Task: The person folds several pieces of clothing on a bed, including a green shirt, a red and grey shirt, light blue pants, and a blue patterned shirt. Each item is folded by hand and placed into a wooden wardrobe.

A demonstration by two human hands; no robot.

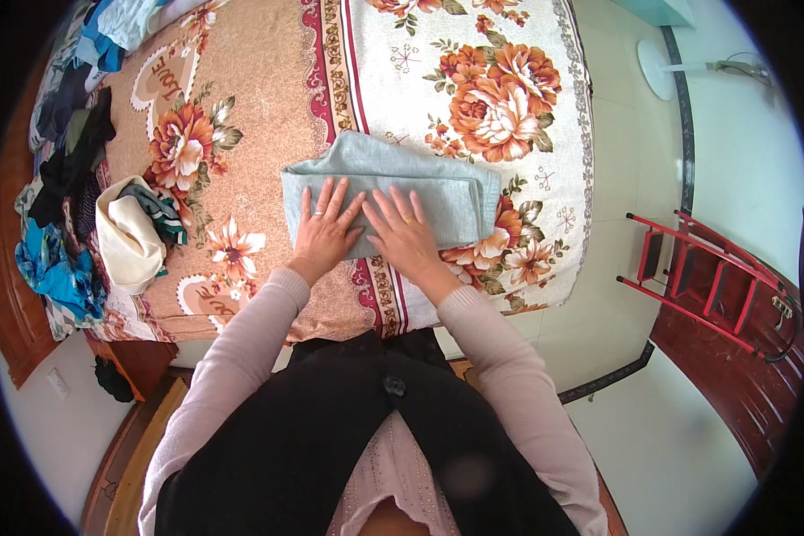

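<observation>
A light grey-green garment (388, 161), folded into a long bundle with what looks like a ribbed waistband at its right end, lies on a floral bedspread (261, 134). Flat on the garment's left half rests my left hand (328, 224), fingers spread, a ring on one finger. My right hand (405, 234) presses on the middle of the same fabric, palm down, its fingers apart. The index fingertips of both hands are close together. Neither hand grips the cloth.
Along the bed's left side lie a cream garment (127, 234), a blue patterned cloth (57, 271) and dark clothes (74, 161). More clothes (120, 27) are heaped at the upper left. A red step ladder (710, 281) and a pedestal base (656, 70) stand off the bed's right side.
</observation>
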